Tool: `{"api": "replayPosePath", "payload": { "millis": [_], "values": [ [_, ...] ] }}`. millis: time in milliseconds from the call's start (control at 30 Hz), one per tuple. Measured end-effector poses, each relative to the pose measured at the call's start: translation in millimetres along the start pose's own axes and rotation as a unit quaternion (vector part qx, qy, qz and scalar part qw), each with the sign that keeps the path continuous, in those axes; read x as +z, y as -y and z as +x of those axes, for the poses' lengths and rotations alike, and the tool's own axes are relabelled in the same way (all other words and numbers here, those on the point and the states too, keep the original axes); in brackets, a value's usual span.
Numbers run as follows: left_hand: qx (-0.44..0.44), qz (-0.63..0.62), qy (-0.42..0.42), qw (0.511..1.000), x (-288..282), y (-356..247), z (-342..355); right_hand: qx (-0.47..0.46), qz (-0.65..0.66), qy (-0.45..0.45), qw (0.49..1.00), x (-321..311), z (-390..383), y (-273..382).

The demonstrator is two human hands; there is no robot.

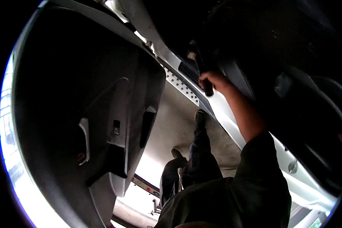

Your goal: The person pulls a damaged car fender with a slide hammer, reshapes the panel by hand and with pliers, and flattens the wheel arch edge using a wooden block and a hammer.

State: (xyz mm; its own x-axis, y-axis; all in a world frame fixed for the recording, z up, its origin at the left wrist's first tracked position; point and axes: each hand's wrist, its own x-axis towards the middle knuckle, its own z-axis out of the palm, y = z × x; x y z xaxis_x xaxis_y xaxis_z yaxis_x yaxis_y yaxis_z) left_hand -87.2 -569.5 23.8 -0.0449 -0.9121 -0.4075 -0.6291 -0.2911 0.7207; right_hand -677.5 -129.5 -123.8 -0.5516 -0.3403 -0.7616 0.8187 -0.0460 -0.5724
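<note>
My right hand is closed around the dark handle of a brush, slightly blurred. The brush's head, with a paler patch on it, points up and away from me over the car's door sill. The handle's butt end sticks out below my fist. My right arm reaches over the white sill edge of the open car doorway. A black ribbed sill strip lies just beside the brush. No part of my left hand shows.
An open car door with a dark inner panel and a pale pull handle fills the left. A perforated metal step runs along the sill. My feet stand on the grey floor. The car's interior at right is very dark.
</note>
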Motion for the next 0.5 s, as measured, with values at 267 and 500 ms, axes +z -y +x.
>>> {"api": "replayPosePath", "payload": {
  "millis": [267, 500],
  "values": [
    [0.068, -0.029, 0.089, 0.993, -54, 4, 72, 0.088, 0.074, -0.051, 0.992, 48, -191, -142],
    [0.104, -0.05, 0.159, 0.98, -116, 27, 127, 0.215, 0.068, -0.088, 0.97, 13, -224, -378]
  ]
}}
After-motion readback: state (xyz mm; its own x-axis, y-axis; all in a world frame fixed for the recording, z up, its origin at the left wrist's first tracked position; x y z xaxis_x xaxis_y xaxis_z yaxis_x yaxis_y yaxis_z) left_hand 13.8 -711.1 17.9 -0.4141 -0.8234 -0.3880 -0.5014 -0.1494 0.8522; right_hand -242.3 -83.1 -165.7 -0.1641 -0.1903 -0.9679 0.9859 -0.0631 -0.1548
